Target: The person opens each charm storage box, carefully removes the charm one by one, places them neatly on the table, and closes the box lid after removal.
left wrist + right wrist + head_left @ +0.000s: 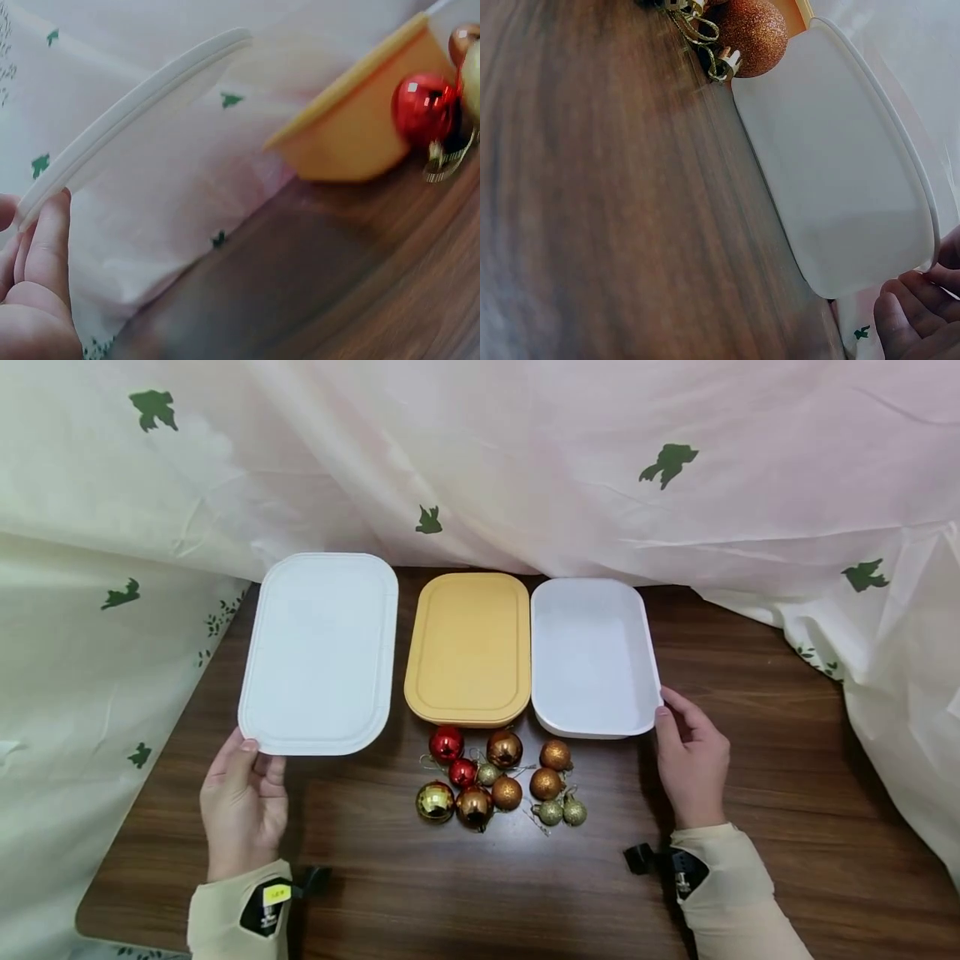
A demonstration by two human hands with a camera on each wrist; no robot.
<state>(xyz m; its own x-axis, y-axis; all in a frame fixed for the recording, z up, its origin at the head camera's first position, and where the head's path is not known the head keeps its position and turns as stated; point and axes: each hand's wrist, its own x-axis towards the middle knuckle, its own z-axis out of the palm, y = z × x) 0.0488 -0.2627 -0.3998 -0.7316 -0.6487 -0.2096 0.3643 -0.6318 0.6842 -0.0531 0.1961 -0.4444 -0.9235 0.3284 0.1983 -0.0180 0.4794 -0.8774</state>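
My left hand [246, 810] pinches the near-left corner of a flat white lid [318, 652], thumb on top and fingers beneath. In the left wrist view the lid [142, 105] is held up off the table, seen edge-on. On the right, an open white box [592, 652] stands on the table with nothing visible inside. My right hand [693, 760] pinches the rim at its near-right corner; the right wrist view shows the fingers [911, 315] at that corner of the box [840, 172]. Between lid and box stands a yellow box with a yellow lid [471, 643] on it.
Several Christmas baubles lie in front of the boxes: red [447, 744], brown [475, 807], gold [435, 802], glittery orange [546, 783] and small glittery green-gold ones [574, 811]. A pale curtain with green birds [480, 460] hangs behind and beside the dark wooden table [465, 893].
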